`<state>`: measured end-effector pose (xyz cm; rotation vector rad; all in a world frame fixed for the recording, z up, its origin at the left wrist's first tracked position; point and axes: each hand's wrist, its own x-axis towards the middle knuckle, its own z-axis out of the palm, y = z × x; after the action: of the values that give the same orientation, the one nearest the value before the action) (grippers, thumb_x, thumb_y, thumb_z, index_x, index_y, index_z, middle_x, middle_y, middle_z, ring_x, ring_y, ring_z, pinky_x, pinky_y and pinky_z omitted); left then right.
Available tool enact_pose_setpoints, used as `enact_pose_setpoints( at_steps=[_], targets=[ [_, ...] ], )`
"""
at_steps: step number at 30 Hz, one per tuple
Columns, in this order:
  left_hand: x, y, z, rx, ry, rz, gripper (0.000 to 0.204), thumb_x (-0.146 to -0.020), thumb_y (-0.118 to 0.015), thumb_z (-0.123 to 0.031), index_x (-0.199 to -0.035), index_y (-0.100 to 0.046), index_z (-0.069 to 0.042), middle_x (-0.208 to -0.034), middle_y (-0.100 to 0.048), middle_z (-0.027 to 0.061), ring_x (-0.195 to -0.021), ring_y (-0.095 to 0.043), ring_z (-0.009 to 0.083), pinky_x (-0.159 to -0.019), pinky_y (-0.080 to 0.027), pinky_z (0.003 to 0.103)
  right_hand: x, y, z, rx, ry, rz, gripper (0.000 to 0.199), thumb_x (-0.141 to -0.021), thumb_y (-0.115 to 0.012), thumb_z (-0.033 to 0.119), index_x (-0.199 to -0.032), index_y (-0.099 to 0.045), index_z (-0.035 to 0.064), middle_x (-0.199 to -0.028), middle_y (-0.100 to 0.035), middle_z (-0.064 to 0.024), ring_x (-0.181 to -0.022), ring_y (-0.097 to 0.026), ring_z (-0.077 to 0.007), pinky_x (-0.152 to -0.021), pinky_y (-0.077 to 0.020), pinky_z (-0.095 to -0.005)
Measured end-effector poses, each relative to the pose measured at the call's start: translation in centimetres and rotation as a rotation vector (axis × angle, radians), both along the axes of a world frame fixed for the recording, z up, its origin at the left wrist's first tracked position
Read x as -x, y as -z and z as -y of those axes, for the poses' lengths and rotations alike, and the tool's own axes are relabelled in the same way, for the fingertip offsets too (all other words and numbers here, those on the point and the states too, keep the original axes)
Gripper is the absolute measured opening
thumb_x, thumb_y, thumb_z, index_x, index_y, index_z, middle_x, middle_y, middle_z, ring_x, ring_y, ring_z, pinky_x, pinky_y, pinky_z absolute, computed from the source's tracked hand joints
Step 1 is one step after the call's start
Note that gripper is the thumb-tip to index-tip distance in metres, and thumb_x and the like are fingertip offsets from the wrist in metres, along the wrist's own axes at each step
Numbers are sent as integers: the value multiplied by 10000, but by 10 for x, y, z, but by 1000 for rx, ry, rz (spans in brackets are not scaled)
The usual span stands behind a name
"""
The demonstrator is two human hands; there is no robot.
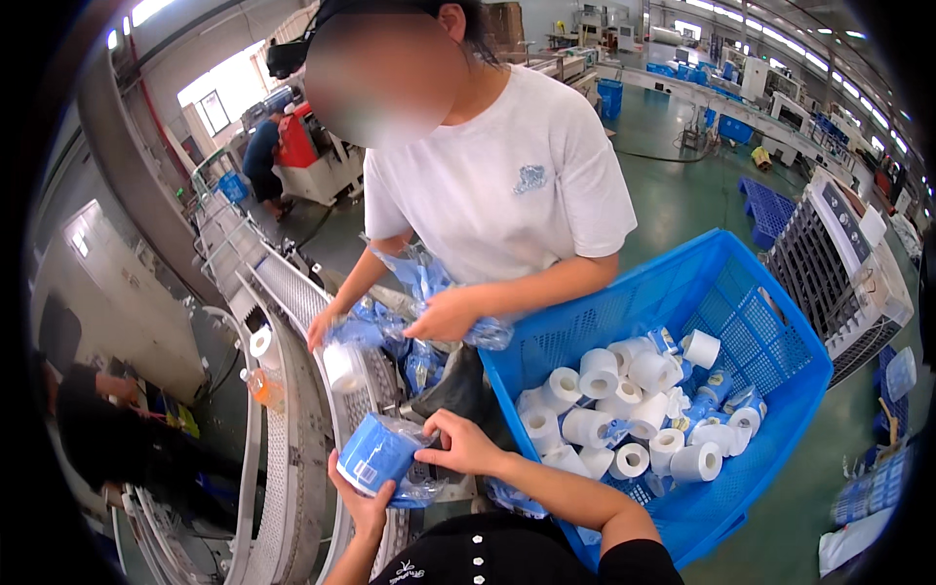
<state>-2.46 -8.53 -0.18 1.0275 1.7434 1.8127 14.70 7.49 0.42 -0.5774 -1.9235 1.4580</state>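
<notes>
In front of me, my left hand is closed around a toilet roll in blue plastic wrapping, holding it from below and the left. My right hand has its fingertips pinched on the clear, crumpled end of that wrapping. Loose blue film hangs under the roll. Across from me, a co-worker in a white T-shirt has one hand in crumpled blue wrappers. The co-worker's other hand is above a bare white toilet roll on the conveyor.
A large blue crate at my right holds many bare and some wrapped rolls. On my left runs a curved conveyor, with another white roll and an orange drink bottle. A grey sack with blue wrappers stands between us.
</notes>
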Motion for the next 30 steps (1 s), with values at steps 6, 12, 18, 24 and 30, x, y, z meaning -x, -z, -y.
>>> enact_pose_setpoints(
  at_steps=[6, 12, 18, 24, 30],
  targets=[
    [-5, 4, -1, 68, 48, -13, 1104, -617, -854, -247, -1463, -171, -52, -1334, -372, 157, -1201, -434, 265, -1017, -363, 393, 1, 9, -8, -170, 61, 132, 404, -730, -786, 391, -936, -614, 89, -895, -612, -7, -943, -493, -209, -808, -445, -333],
    [-5, 12, 3, 9, 89, 77, 1066, -617, -857, -241, -1432, -196, -50, -1286, -406, 161, -1165, -473, 264, -992, -404, 402, 15, 13, -7, -42, -140, -192, 257, -777, -762, 185, -840, -543, 68, -733, -481, -7, -649, -471, -95, -589, -422, -257],
    [-15, 5, -14, 76, 96, 352, 849, -683, -810, -152, -1358, -302, -66, -1197, -494, 121, -1101, -528, 229, -944, -455, 392, 21, 8, -8, -334, -46, -65, 277, -822, -673, 100, -709, -421, 78, -627, -461, -49, -533, -454, -187, -485, -353, -326],
    [-24, 32, -16, 171, 143, 1033, 513, -825, -712, -210, -1240, -433, -99, -1139, -575, 90, -1046, -586, 234, -905, -499, 416, 19, 3, 3, -971, 142, 48, 149, -695, -608, 75, -674, -461, 86, -608, -457, -69, -529, -550, -243, -473, -448, -354],
    [-42, 35, -31, 182, 9, 976, 489, -823, -718, -184, -1222, -454, -80, -1108, -587, 89, -1005, -588, 204, -863, -499, 371, 18, 2, 4, -935, 225, -10, 165, -706, -610, 57, -674, -453, 97, -601, -458, -66, -502, -538, -242, -444, -433, -352]
  ],
)
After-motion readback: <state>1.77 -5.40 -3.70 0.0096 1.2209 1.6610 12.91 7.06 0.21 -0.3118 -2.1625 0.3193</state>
